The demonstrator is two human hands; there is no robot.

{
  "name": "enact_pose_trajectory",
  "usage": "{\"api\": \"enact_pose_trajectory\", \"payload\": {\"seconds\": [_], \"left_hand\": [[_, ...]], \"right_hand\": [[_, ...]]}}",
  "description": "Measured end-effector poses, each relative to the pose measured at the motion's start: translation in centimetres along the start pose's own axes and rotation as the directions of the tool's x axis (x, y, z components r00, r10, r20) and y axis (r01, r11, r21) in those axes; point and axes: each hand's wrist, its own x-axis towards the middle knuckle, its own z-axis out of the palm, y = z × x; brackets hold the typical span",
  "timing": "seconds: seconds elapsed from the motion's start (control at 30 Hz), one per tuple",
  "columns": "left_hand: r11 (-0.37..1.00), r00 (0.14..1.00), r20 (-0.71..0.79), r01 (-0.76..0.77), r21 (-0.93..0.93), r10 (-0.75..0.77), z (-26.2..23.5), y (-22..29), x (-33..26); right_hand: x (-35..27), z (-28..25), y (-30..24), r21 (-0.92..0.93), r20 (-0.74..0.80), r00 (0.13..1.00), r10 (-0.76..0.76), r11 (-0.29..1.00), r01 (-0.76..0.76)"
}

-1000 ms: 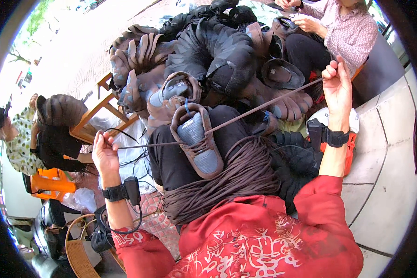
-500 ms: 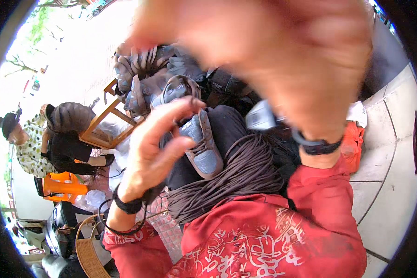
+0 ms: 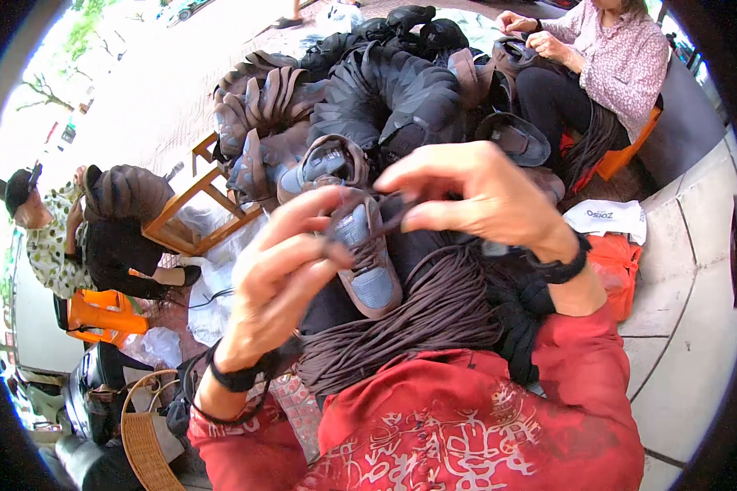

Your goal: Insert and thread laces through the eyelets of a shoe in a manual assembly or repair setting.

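A grey-blue shoe with brown trim (image 3: 373,286) rests on my lap, toe toward me. Above its upper end my left hand (image 3: 282,262) is closed, with a dark shoelace (image 3: 393,214) between thumb and fingers. From the other side my right hand (image 3: 483,196) pinches the same lace near the shoe's opening. The lace is blurred where it passes between the hands, so I cannot tell how it is looped. Across my thighs lies a thick bundle of dark brown laces (image 3: 409,315). Another shoe (image 3: 326,168) sits just beyond my left fingers.
Beyond my knees rises a heap of nested dark shoes (image 3: 393,98), beside a wooden frame (image 3: 192,209). One co-worker (image 3: 610,65) handles a shoe at the far right; another person (image 3: 53,237) sits at left by an orange stool (image 3: 106,317). At right lies an orange bag (image 3: 614,274).
My right hand has come down from close in front of the camera to the shoe. My left hand has shifted slightly down, its fingers now closed on lace. The far-right co-worker has come into view.
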Motion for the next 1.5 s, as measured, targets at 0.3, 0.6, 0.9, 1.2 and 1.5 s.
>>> {"api": "enact_pose_trajectory", "payload": {"seconds": [0.3,0.6,0.9,1.2,1.5], "left_hand": [[0.083,0.174,-0.011,0.410,-0.908,-0.985,-5.0,-21.7,-21.1],[0.822,0.979,-0.204,0.094,0.562,0.028,3.0,-15.5,-6.1],[0.742,0.731,0.159,0.670,0.016,-0.663,-2.0,-14.2,-8.8],[0.549,0.587,-0.215,0.808,0.213,-0.780,-9.6,-17.8,-21.0],[0.149,0.835,-0.459,0.517,0.843,-0.304,-10.2,-19.4,-24.4]], "right_hand": [[-9.4,-2.2,20.0,-0.705,-0.309,0.932,0.188,0.613,-0.358],[0.1,8.1,14.1,-0.113,0.059,0.930,0.363,0.928,-0.355],[-2.7,0.9,14.9,-0.059,0.286,0.910,0.299,0.954,-0.295],[-11.6,-12.2,16.6,-0.134,-0.051,0.828,0.559,0.817,-0.560],[-19.2,-11.3,18.4,-0.800,-0.572,0.819,-0.047,0.251,-0.544]]}}
